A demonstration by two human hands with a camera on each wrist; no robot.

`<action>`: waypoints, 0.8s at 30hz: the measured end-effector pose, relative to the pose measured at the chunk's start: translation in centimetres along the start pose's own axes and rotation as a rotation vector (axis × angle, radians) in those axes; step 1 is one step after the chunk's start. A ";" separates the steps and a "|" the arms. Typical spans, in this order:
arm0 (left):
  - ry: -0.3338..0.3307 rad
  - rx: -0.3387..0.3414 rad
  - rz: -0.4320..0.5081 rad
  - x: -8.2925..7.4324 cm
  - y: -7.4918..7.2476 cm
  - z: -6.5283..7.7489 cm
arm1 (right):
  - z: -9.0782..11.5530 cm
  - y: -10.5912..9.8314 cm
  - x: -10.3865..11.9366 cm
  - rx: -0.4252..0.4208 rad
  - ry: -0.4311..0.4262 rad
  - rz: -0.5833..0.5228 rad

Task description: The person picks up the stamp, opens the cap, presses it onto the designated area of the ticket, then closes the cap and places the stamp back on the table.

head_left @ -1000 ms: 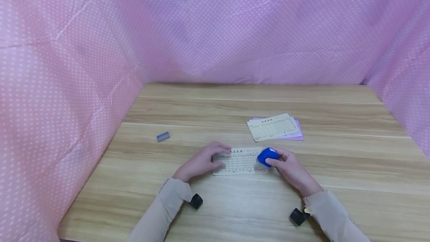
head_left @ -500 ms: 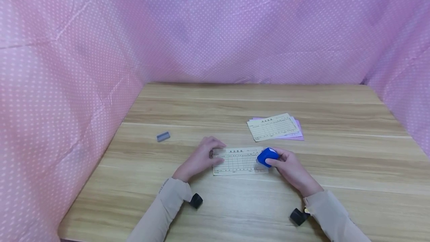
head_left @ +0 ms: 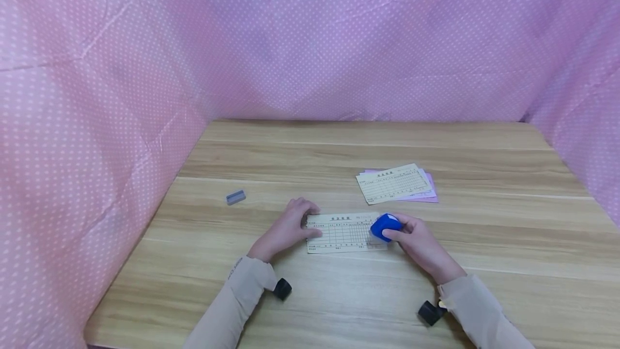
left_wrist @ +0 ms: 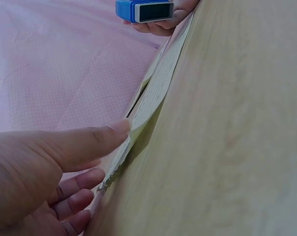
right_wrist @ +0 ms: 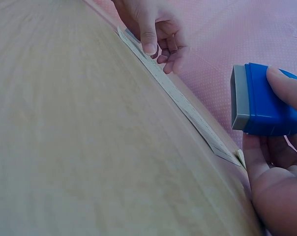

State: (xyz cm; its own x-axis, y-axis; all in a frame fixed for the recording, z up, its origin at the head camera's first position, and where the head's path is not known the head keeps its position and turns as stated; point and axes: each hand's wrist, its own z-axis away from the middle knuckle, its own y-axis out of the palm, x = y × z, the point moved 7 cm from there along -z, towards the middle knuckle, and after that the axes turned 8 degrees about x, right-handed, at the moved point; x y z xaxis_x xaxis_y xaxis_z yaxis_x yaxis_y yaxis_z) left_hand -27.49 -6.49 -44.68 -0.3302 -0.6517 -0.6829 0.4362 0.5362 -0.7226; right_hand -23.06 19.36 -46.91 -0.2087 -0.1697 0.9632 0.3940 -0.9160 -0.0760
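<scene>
A pale yellow printed form (head_left: 344,233) with a ruled grid lies on the table in the head view. At its left end is my left hand (head_left: 289,229), thumb (left_wrist: 102,140) at the paper's edge and the other fingers loosely bent beside it. My right hand (head_left: 418,241) grips a blue stamp (head_left: 386,227) between thumb and fingers over the form's right end. The right wrist view shows the stamp (right_wrist: 271,101) held above the paper, its grey-rimmed end facing left. Its dark stamping face (left_wrist: 156,12) shows in the left wrist view.
Behind the form, toward the right, several yellow and purple slips (head_left: 394,183) lie overlapped. A small grey-blue block (head_left: 235,197) sits on the left part of the wooden table (head_left: 310,149). Pink dotted cloth (head_left: 310,42) hangs around the table's back and sides.
My left hand's fingers have drawn back to the left, uncovering more of the form's left end. My right hand with the stamp and the form have stayed put.
</scene>
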 end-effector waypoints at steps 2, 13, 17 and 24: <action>-0.001 0.005 -0.012 0.0 0.1 0.0 | 0.0 0.0 -0.1 -0.006 0.010 0.005; -0.010 0.024 -0.009 0.3 0.3 -0.1 | 0.0 0.0 0.0 -0.007 0.019 0.008; -0.017 0.027 -0.010 0.3 0.3 -0.1 | 0.0 0.0 0.0 -0.010 0.019 0.008; -0.024 0.032 -0.027 0.2 0.3 -0.1 | 0.0 0.0 0.1 -0.005 0.013 0.010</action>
State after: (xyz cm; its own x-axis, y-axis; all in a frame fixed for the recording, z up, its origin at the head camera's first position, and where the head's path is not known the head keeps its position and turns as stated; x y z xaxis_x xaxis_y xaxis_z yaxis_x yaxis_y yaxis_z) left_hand -27.54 -6.46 -45.03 -0.3224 -0.6782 -0.6604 0.4538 0.5016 -0.7366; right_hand -23.03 19.33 -46.81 -0.2164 -0.1831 0.9590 0.3917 -0.9160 -0.0865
